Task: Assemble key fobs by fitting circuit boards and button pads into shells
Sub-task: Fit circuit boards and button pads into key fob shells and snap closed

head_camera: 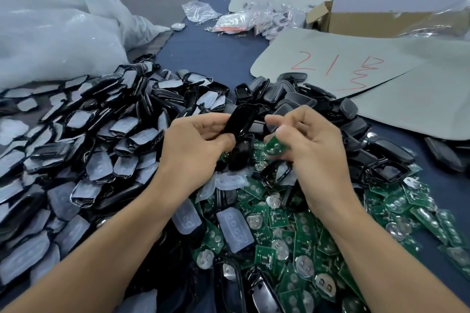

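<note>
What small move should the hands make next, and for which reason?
Probably the right hand should bring its green circuit board to the black shell that the left hand grips: the two parts are held apart, and the board is not yet in the shell.

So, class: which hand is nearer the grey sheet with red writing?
Right. The right hand, pinching a green circuit board, is just below the near edge of the grey sheet. The left hand, gripping a black shell, lies further to the left.
</note>
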